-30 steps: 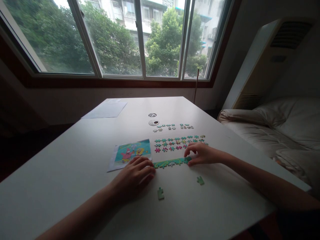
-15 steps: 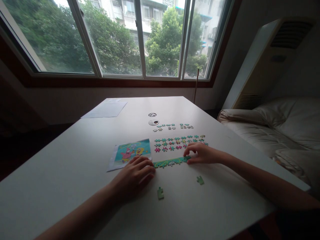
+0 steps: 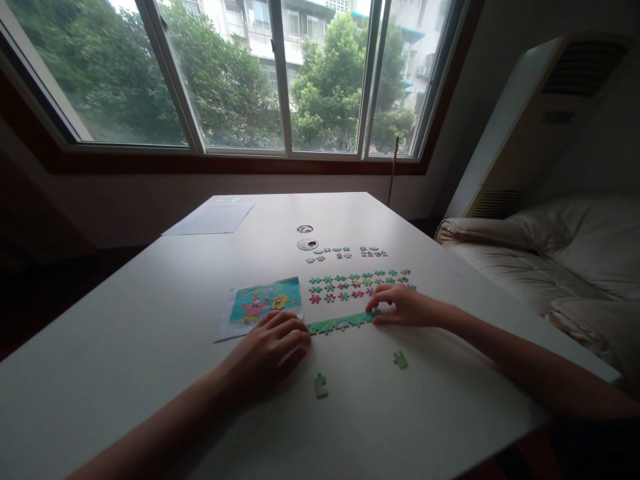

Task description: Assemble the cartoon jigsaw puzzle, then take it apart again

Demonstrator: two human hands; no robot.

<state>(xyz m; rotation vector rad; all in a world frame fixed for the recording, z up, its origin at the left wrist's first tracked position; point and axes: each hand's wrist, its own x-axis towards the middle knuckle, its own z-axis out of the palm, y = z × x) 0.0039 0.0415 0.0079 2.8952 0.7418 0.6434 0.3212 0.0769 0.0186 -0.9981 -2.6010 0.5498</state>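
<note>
A joined strip of green and teal jigsaw pieces lies across the white table. My left hand rests at its left end, fingers stretched forward and slightly bent, partly over the lower edge of a printed cartoon picture. At the strip's right end, my right hand has thumb and forefinger closed across the end jigsaw piece. Two loose green pieces lie nearer to me, a left one and a right one. Just beyond the strip are rows of loose jigsaw pieces.
Farther back are smaller groups of pieces and two round openings, the nearer one with a rim. White paper lies at the table's far left. A pale sofa stands to the right, and a window is ahead.
Both hands stay at the two ends of the strip. My right thumb and fingertips have shifted very slightly to the left; the pieces look unmoved.
</note>
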